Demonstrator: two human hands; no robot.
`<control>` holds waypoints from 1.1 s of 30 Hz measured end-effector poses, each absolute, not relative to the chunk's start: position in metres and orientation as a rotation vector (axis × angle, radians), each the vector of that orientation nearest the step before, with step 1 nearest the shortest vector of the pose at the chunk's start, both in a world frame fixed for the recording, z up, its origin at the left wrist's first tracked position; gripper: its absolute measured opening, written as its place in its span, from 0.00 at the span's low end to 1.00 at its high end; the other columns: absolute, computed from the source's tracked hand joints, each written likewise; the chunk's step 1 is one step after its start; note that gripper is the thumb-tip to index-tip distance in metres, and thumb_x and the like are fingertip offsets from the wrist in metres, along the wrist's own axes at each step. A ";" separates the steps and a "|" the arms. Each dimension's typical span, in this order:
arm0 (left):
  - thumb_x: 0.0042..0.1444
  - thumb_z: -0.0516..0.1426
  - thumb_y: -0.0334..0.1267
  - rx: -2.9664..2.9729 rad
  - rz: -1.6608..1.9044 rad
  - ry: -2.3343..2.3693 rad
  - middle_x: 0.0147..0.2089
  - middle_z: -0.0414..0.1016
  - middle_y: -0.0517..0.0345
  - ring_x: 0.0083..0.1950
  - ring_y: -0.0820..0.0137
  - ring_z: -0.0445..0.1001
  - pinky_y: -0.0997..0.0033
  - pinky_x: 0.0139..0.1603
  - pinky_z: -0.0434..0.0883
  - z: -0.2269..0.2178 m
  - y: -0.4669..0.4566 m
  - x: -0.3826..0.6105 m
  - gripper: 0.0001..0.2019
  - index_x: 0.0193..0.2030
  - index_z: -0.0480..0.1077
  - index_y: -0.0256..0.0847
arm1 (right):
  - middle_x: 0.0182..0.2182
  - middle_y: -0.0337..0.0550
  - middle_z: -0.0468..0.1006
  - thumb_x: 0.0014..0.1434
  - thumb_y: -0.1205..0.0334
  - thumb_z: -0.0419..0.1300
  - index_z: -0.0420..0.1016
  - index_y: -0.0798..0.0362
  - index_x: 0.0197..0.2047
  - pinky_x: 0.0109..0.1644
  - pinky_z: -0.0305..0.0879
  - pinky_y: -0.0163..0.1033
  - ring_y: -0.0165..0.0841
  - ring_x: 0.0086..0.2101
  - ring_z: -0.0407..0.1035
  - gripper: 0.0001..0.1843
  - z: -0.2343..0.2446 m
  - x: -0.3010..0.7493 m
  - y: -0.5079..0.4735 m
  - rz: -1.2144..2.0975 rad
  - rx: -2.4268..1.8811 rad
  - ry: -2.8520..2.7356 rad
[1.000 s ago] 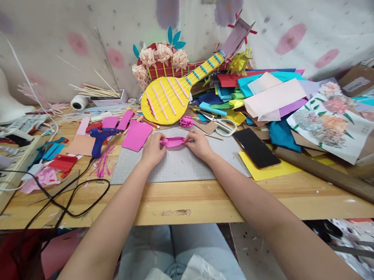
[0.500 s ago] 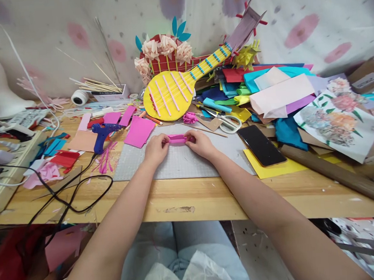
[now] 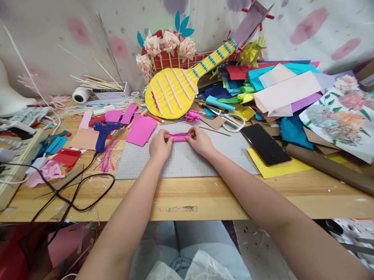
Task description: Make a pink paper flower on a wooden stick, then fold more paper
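Since a second ago the magenta paper strip (image 3: 179, 138) has closed up between my hands, showing now as a narrower folded band. My left hand (image 3: 161, 146) pinches its left end and my right hand (image 3: 201, 142) its right end, fingers drawn in close on the paper. I hold it above the far part of the grey cutting mat (image 3: 189, 167). Magenta sheets (image 3: 140, 130) lie just left; scissors (image 3: 235, 122) lie farther right, near the black phone (image 3: 266, 144).
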State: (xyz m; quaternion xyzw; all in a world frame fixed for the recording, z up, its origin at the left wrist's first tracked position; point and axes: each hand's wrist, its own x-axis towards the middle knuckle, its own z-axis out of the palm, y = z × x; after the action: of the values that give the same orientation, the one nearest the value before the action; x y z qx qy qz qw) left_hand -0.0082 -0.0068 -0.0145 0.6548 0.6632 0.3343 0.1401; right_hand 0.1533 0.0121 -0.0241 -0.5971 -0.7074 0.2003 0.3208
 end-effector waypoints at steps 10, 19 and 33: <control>0.49 0.56 0.35 1.844 1.015 1.927 0.34 0.74 0.59 0.39 0.68 0.72 0.68 0.40 0.65 -0.020 -0.004 -0.007 0.23 0.52 0.54 0.39 | 0.30 0.42 0.75 0.54 0.63 0.53 0.64 0.52 0.40 0.40 0.57 0.40 0.37 0.36 0.66 0.08 -0.022 0.147 0.007 0.339 -1.631 -1.954; 0.50 0.56 0.34 1.901 0.985 1.969 0.34 0.74 0.58 0.41 0.67 0.73 0.66 0.43 0.65 -0.022 -0.004 -0.006 0.22 0.51 0.54 0.40 | 0.32 0.45 0.74 0.56 0.63 0.50 0.64 0.53 0.38 0.39 0.56 0.39 0.37 0.36 0.66 0.06 -0.022 0.145 0.007 0.240 -1.691 -2.009; 0.51 0.55 0.35 1.938 0.924 2.045 0.33 0.74 0.59 0.41 0.67 0.71 0.67 0.41 0.63 -0.019 -0.005 -0.003 0.13 0.44 0.59 0.42 | 0.37 0.47 0.74 0.59 0.63 0.47 0.67 0.52 0.40 0.42 0.55 0.39 0.37 0.40 0.64 0.09 -0.018 0.143 0.005 0.142 -1.723 -2.141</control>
State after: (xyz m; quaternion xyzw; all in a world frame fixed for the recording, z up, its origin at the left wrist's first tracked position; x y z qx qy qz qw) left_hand -0.0033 -0.0050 -0.0188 0.6510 0.6871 0.3103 0.0882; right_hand 0.1430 0.0045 -0.0184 -0.6142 -0.7634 0.0505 0.1934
